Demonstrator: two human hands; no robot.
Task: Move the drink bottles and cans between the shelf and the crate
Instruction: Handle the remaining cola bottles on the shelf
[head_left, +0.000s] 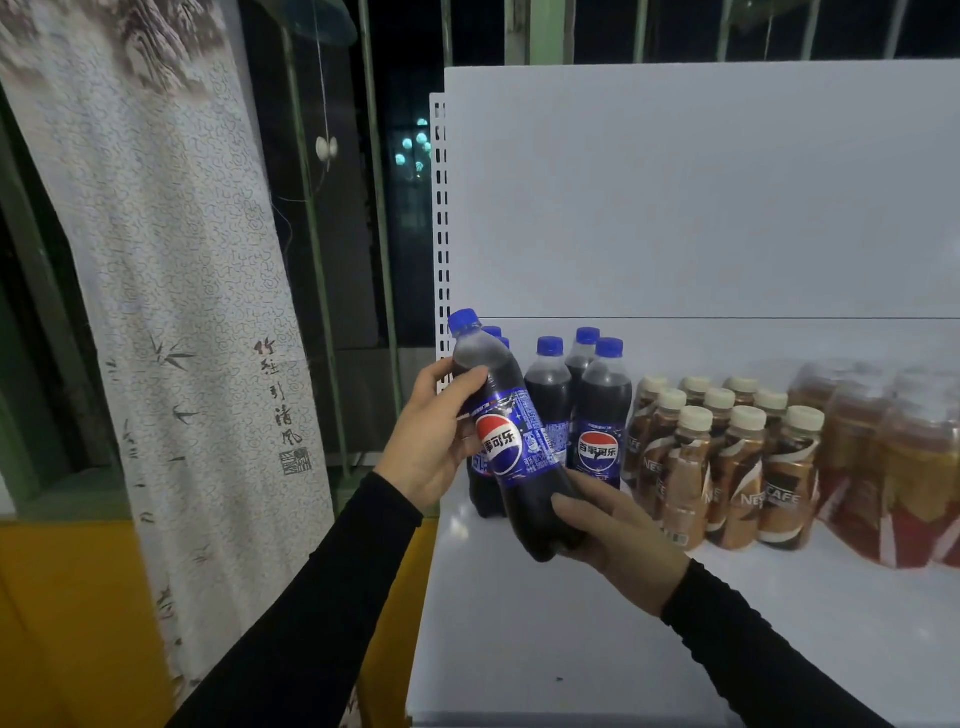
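Now | left hand (431, 441) grip wraps tilted cola bottle (511, 441) | right hand (618, 540) cups base

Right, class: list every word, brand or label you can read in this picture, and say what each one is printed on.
"百事可乐" on the label of the held cola bottle, partly hidden by the left hand; the right hand holds its base.
"百事可乐" on a standing cola bottle on the shelf.
"NESCAFE" on the coffee bottles, partly cut off.
Brush characters and a seal on the hanging scroll: not clear enough to read.
Small print on the labels: too small.
Red-labelled packs: blurred.
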